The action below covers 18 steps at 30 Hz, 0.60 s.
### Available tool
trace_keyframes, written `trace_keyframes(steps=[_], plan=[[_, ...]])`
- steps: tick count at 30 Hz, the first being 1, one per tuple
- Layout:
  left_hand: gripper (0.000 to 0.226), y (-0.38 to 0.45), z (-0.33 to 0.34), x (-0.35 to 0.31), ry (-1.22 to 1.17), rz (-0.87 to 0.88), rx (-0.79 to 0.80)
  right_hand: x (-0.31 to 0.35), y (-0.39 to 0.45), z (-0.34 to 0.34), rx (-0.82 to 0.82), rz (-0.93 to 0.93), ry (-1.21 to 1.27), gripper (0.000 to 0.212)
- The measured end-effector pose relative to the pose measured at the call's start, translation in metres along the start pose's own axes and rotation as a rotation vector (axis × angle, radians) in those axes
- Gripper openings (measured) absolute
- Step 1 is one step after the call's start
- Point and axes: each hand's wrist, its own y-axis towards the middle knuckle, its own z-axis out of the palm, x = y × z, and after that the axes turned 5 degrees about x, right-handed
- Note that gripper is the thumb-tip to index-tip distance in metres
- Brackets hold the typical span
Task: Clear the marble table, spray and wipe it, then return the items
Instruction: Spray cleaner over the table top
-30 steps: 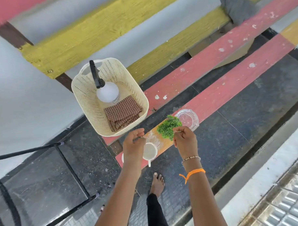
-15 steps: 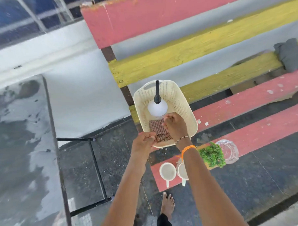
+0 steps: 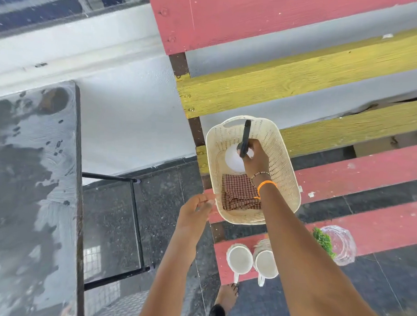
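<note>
While the left hand (image 3: 196, 213) hovers with loose fingers, the right hand (image 3: 256, 159) grips the spray bottle (image 3: 235, 160) by its stiff trigger neck; probably light, smooth.

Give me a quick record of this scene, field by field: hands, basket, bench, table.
right hand: grips black trigger head of white round spray bottle
left hand: open, beside basket rim
cream perforated plastic basket: holds bottle and checked brown cloth
red slatted bench: two white mugs, green plant in clear glass jar
grey marble table: at left

spray bottle (image 3: 235, 160) and cloth (image 3: 239, 194) in basket (image 3: 285, 174), table (image 3: 31, 187) left
</note>
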Motion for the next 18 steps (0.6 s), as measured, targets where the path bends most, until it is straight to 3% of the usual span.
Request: trace_keyframes(steps=[8, 13, 18], plan=[[0.019, -0.029, -0.028, -0.006, -0.109, 0.037, -0.005, 0.014, -0.036, 0.005, -0.23, -0.149, 0.042, 0.019], [0.02, -0.063, -0.062, -0.001, -0.222, 0.097, -0.04, 0.066, -0.093, 0.002, -0.208, -0.416, 0.076, 0.021], [0.022, -0.112, -0.11, 0.002, -0.367, 0.2, -0.114, 0.13, -0.166, 0.014, -0.143, -0.567, 0.089, 0.014]])
